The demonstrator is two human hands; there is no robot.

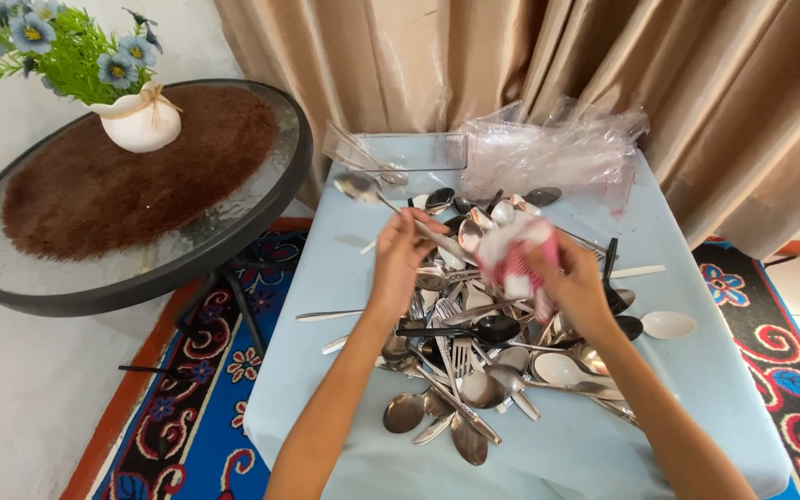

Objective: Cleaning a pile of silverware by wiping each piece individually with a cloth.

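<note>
Left hand has its grip closed on one spoon, right hand clutches a red-white cloth; judged early, since the cutlery heap covers the counter.

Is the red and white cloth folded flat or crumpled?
Crumpled: the red and white cloth is bunched in the right hand, against the metal spoon held by the left hand.

Both forearms bare, sleeveless; left hand and right hand ringless.
</note>
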